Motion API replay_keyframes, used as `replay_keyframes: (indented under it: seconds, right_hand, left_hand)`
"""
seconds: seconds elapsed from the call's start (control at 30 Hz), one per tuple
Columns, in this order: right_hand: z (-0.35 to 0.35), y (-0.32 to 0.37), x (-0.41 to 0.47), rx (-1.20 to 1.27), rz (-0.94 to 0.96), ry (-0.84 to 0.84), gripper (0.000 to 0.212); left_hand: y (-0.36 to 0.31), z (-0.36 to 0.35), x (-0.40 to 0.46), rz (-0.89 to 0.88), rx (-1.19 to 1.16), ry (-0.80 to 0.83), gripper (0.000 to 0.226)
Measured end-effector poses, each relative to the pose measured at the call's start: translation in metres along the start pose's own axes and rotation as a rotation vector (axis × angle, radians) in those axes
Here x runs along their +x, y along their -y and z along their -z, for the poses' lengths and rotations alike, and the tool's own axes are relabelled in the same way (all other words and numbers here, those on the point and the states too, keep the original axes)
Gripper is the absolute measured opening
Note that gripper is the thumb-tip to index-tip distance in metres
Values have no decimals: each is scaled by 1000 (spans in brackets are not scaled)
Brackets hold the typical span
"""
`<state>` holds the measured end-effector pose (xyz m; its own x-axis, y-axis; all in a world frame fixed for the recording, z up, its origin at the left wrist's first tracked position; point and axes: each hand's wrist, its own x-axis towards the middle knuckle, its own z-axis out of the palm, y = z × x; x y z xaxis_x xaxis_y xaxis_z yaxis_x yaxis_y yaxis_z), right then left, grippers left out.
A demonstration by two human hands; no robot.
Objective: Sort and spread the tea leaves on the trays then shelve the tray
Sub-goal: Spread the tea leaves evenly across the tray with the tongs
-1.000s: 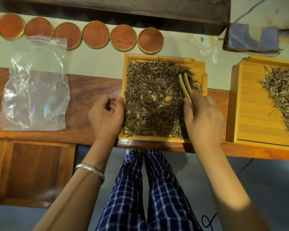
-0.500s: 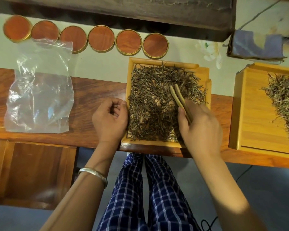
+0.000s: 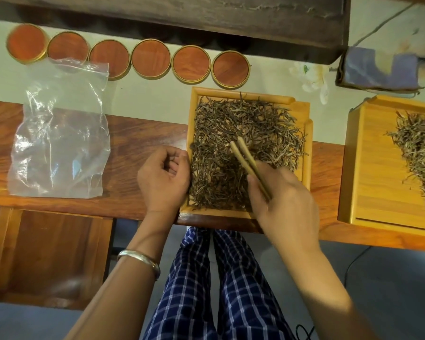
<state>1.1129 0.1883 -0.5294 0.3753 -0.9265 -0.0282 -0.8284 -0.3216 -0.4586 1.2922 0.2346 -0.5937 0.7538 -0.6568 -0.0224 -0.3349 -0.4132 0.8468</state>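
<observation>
A small bamboo tray (image 3: 304, 133) lies on the table in front of me, covered with dark dried tea leaves (image 3: 233, 128). My right hand (image 3: 285, 195) grips bamboo tweezers (image 3: 247, 159) whose tips rest on the leaves near the tray's middle. My left hand (image 3: 163, 179) sits against the tray's left edge with its fingers curled; whether they grasp the rim is hidden. A second, larger bamboo tray (image 3: 373, 168) stands at the right with a pile of paler tea leaves (image 3: 420, 153).
A clear plastic bag (image 3: 59, 143) lies on the wooden table (image 3: 142, 136) at the left. Several round red-lidded tins (image 3: 150, 58) line the back. A dark wooden ledge (image 3: 206, 18) runs behind them, a folded blue cloth (image 3: 378, 67) at back right.
My right hand has swept the tweezers leftward across the leaves, from the tray's right side to its middle. My left hand has stayed at the tray's left edge.
</observation>
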Motion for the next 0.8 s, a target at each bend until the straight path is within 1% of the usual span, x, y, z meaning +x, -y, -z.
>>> replay_keyframes:
  seconds: [0.1, 0.2, 0.4, 0.57, 0.7, 0.8]
  right_hand:
    - [-7, 9, -5, 54, 28, 55, 31]
    - [-8, 6, -1, 75, 3, 68, 31]
    - [5, -13, 11, 65, -21, -30, 28]
    - [6, -27, 20, 80, -96, -19, 32]
    - [9, -29, 24, 144, -102, -79, 29]
    - [9, -30, 33, 92, -103, -85, 33]
  left_hand:
    - [0, 0, 0, 4, 3, 4, 9]
    - [-1, 0, 0, 4, -1, 4, 9]
    - [0, 0, 0, 7, 2, 2, 9]
    - [0, -1, 0, -5, 2, -7, 8]
    - [1, -1, 0, -23, -2, -9, 7]
    - [2, -2, 0, -26, -9, -15, 8]
